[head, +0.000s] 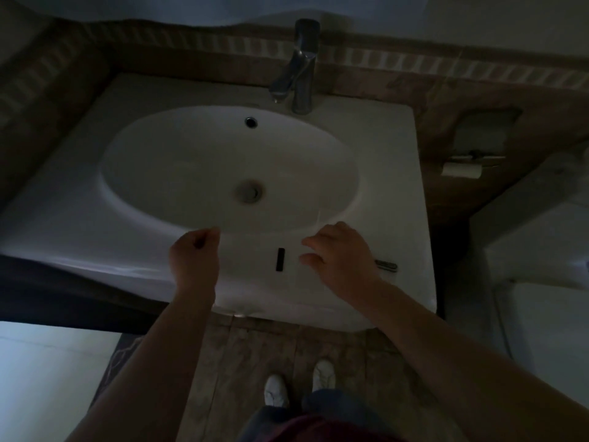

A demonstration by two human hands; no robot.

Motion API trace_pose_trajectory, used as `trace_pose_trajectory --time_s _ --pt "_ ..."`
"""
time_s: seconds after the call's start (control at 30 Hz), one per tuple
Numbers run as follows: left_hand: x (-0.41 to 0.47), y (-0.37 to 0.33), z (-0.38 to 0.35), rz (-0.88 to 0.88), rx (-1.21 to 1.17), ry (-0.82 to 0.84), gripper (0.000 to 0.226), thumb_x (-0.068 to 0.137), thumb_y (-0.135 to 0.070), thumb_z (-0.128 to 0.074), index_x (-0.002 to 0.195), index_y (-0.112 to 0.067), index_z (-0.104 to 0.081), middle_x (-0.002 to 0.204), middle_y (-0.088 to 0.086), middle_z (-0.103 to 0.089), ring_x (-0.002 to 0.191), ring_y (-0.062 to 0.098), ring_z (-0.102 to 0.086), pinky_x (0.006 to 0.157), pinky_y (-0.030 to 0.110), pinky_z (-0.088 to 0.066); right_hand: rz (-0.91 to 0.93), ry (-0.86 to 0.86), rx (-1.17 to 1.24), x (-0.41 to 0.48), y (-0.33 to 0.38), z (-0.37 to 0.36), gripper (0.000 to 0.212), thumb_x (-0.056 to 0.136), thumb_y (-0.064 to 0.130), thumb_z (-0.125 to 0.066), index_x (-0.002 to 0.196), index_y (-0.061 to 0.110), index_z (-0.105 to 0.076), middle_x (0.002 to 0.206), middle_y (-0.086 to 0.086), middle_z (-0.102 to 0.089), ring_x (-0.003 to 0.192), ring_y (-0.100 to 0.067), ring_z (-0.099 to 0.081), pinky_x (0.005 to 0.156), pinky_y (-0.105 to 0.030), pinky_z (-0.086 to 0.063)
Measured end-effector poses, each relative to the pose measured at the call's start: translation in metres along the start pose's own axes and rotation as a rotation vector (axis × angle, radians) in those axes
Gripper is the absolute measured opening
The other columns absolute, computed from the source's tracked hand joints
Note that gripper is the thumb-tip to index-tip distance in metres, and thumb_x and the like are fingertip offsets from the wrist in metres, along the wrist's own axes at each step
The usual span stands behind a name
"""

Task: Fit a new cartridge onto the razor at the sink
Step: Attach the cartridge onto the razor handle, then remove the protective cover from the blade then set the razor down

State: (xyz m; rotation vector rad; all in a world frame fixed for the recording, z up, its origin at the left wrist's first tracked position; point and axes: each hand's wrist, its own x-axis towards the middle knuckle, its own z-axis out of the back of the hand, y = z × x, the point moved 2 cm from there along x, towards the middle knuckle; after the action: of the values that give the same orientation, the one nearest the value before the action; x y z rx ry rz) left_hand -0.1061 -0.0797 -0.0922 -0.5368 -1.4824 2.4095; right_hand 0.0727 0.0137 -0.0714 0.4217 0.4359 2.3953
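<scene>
A small dark cartridge [280, 259] lies on the front rim of the white sink [95, 224], between my two hands. A metal razor handle [386, 265] lies on the rim at the right, mostly hidden under my right hand [339, 256]. That hand hovers over the rim with its fingers spread, just right of the cartridge, holding nothing. My left hand [195, 255] is left of the cartridge with its fingers curled in; whether something small sits in its fingertips is too dark to tell.
A chrome tap [299, 68] stands at the back of the basin, with the drain [249, 192] in the middle. A toilet roll holder [462, 165] hangs on the right wall. My feet stand on the tiled floor below the sink.
</scene>
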Motion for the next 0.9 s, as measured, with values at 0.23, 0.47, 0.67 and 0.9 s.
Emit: trace_pose_trajectory --time_s 0.23,0.47,0.67,0.9 --pt "-0.001 0.007 0.002 0.033 0.015 0.016 0.021 0.084 -0.02 -0.058 0.093 -0.003 -0.067 0.077 0.0 -0.06 0.062 0.0 -0.047 0.062 0.021 -0.036 0.041 0.372 -0.224 0.026 0.014 -0.041 0.059 0.078 0.048 -0.057 0.122 0.009 -0.048 0.123 -0.012 -0.05 0.116 -0.03 -0.037 0.094 -0.04 -0.028" --pt "-0.001 0.01 0.005 0.036 0.051 0.012 0.022 0.084 -0.022 -0.059 0.09 -0.003 -0.067 0.075 0.0 -0.058 0.063 0.004 -0.048 0.056 0.02 -0.036 0.004 0.441 -0.28 0.03 0.013 -0.044 0.055 0.079 0.047 -0.056 0.118 0.008 -0.048 0.121 -0.012 -0.049 0.115 -0.029 -0.037 0.096 -0.04 -0.028" --pt "0.001 0.012 0.002 0.042 0.124 0.075 0.019 0.082 -0.027 -0.06 0.085 -0.009 -0.066 0.079 0.002 -0.059 0.07 0.013 -0.05 0.066 0.027 -0.035 0.005 0.428 -0.27 0.032 0.014 -0.043 0.054 0.079 0.045 -0.057 0.115 0.006 -0.049 0.118 -0.013 -0.05 0.113 -0.03 -0.038 0.095 -0.04 -0.029" --pt "0.001 0.009 -0.013 0.002 0.487 0.224 0.039 0.077 -0.046 -0.061 0.1 -0.016 -0.056 0.104 0.008 -0.066 0.097 0.029 -0.058 0.071 0.031 -0.036 -0.013 0.206 -0.165 0.03 0.011 -0.033 0.046 0.075 0.044 -0.059 0.104 0.009 -0.053 0.108 -0.012 -0.057 0.104 -0.03 -0.045 0.088 -0.039 -0.033"
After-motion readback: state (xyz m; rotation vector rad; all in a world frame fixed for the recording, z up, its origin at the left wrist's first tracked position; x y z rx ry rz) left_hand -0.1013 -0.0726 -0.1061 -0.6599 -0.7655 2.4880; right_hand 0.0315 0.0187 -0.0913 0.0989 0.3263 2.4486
